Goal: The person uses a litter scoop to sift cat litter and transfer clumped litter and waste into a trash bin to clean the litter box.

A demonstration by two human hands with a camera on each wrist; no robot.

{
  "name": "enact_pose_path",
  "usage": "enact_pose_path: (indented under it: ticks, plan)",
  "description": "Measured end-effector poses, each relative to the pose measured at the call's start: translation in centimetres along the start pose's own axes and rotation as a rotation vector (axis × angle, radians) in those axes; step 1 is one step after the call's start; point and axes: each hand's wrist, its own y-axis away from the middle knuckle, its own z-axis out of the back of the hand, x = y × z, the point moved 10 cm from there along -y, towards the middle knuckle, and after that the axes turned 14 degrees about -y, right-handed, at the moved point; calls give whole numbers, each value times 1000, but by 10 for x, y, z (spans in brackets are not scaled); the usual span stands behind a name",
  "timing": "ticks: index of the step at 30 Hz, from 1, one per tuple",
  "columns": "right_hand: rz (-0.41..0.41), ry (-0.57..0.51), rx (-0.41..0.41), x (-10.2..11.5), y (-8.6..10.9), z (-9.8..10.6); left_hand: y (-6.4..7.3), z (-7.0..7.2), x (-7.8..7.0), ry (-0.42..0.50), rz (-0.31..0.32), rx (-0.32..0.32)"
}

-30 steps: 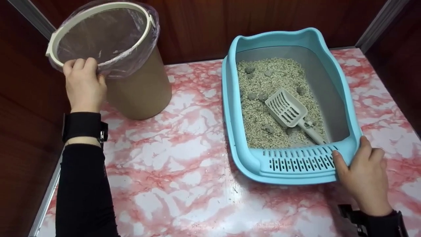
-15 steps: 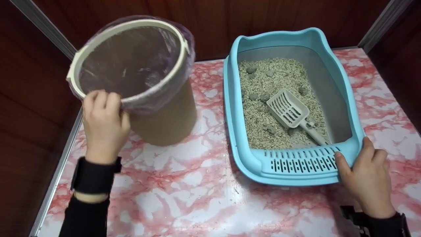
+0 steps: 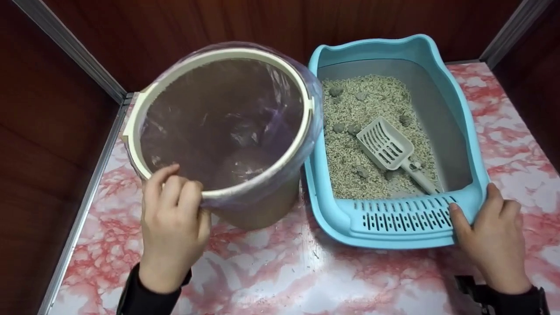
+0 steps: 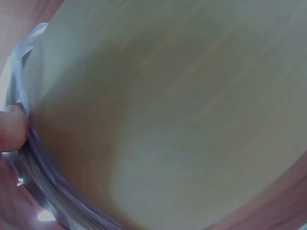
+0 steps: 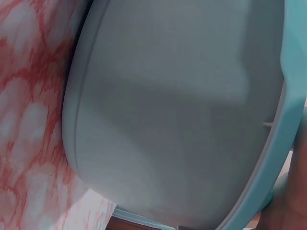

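My left hand (image 3: 173,227) grips the near rim of a brown trash can (image 3: 262,214), fingers over the cream ring and thumb on the outside. A thin clear purplish bag (image 3: 315,118) lines the can and folds out over its rim; its folded edge also shows in the left wrist view. The can's right side overlaps the left edge of a blue litter box (image 3: 389,240) in the head view. My right hand (image 3: 494,240) holds the box's near right corner, thumb on top of the slotted ledge. Grey box wall (image 5: 182,120) fills the right wrist view.
Inside the box lies beige litter (image 3: 350,175) with several grey clumps, and a slotted litter scoop (image 3: 387,142) rests on it, handle toward the near right. Dark wooden panels (image 3: 218,22) stand behind and at both sides. The floor (image 3: 271,280) has a red-and-white marbled surface.
My left hand has brought the trash can rightward and nearer, from the back left to right beside the litter box. My right hand has kept its place on the box corner.
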Motion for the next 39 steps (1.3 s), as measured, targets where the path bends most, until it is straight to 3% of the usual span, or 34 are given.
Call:
enact_pose_path:
  ticks: [7,22,28,33,36,39]
  plan:
    - [-16,-10,-3,-2,1,0,4,10,-17,31,-9,-26]
    - [-47,14,29,-5,1,0,8,8,-18,18,-3,-83]
    - [-37,103,213,18,-10,7,8,9,-18,14,2,-108]
    - [101,152,319,71,-37,17,8,9,-18,9,-2,-121]
    - [189,184,467,97,-58,-1,8,9,-19,4,-6,-129]
    - [251,196,679,109,-76,-37,8,9,-19,0,-8,-132]
